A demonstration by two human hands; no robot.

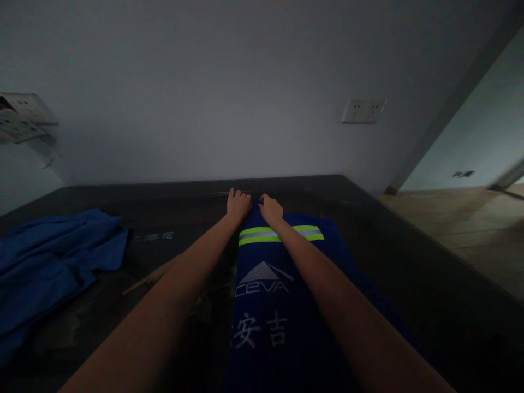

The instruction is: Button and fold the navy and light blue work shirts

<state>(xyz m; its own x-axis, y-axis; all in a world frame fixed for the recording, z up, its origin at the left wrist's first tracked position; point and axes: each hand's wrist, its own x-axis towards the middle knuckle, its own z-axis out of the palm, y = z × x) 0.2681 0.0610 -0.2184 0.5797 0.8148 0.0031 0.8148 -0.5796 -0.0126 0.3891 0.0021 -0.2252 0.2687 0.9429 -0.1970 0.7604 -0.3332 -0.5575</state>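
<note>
A dark blue work jacket (262,305) lies folded lengthwise in front of me, its far end away from my body. It carries a yellow-green and silver reflective stripe (257,236), a white triangular logo with "CEVA", and large white characters. At the far end, my left hand (238,204) has its fingers closed on the left side of the cloth. My right hand (271,209) pinches the same end a little to the right, thumb and fingers curled in. Both forearms reach forward, the right one crossing over the jacket and hiding part of it.
Another blue cloth garment (61,256) lies crumpled at the left on the dark flat surface (368,218). A pale thin object (149,277) is partly behind my left forearm. Wall sockets (363,111) sit on the grey wall behind; tiled floor (462,218) shows at the right.
</note>
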